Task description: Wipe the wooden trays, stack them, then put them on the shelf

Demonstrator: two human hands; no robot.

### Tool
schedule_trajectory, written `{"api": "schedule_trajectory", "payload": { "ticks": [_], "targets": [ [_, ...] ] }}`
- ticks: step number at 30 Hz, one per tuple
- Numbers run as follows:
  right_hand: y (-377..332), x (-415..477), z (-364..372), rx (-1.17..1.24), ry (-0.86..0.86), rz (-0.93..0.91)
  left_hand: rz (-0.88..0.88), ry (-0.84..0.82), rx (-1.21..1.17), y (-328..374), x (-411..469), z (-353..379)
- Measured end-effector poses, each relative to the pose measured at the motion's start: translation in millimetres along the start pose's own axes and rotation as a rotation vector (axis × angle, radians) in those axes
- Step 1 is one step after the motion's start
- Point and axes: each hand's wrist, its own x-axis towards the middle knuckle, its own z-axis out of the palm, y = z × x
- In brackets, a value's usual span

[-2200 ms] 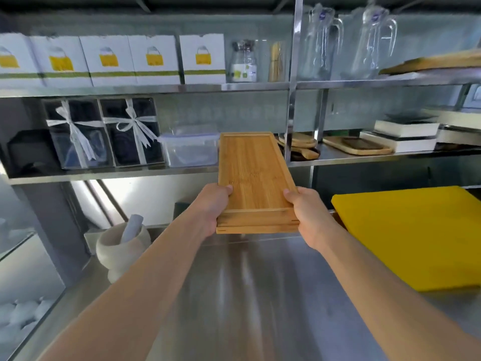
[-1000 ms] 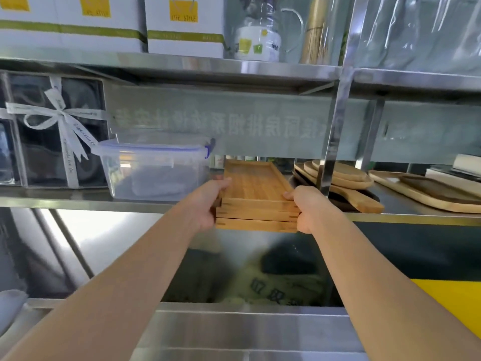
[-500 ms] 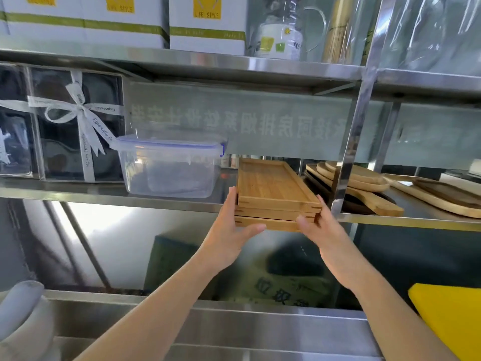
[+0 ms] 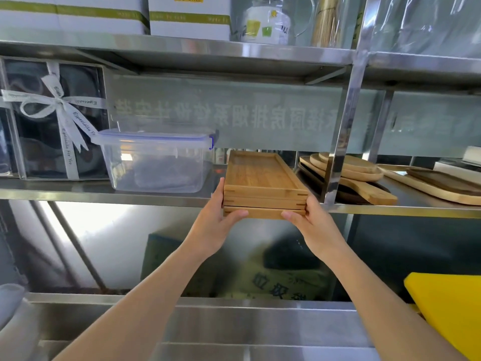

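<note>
A stack of three rectangular wooden trays (image 4: 261,178) lies lengthwise on the middle steel shelf (image 4: 156,200), its near end overhanging the shelf's front lip slightly. My left hand (image 4: 218,222) cups the stack's near left corner, thumb up along the side and fingers under the front edge. My right hand (image 4: 312,222) holds the near right corner the same way. Both hands touch the stack.
A clear plastic lidded box (image 4: 156,160) stands just left of the trays. A shelf upright (image 4: 343,131) rises right of them, with round wooden boards (image 4: 348,168) and flat wooden platters (image 4: 437,185) beyond. Ribboned gift boxes (image 4: 52,118) sit far left. A yellow board (image 4: 453,308) lies lower right.
The stack went from held in the air over the counter onto the middle shelf and slid deeper. My hands shifted from gripping its sides to cupping the front corners.
</note>
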Motion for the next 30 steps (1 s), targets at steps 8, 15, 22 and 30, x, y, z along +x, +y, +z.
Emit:
{"api": "schedule_trajectory", "payload": {
  "ticks": [8, 15, 22, 30],
  "targets": [
    [6.4, 24.4, 4.3, -0.333, 0.068, 0.087, -0.025, 0.051, 0.170, -6.7, 22.5, -2.9],
    [6.2, 39.5, 4.3, -0.451, 0.074, 0.121, -0.123, 0.050, 0.252, -21.2, 42.3, 1.3],
    [13.2, 52.0, 4.4, -0.505, 0.071, 0.128, -0.143, 0.033, 0.405, -28.0, 53.9, -0.5],
    [4.3, 42.1, -3.8, -0.327, 0.049, 0.051, -0.024, 0.005, 0.576, -16.4, 34.1, -11.8]
  ]
}}
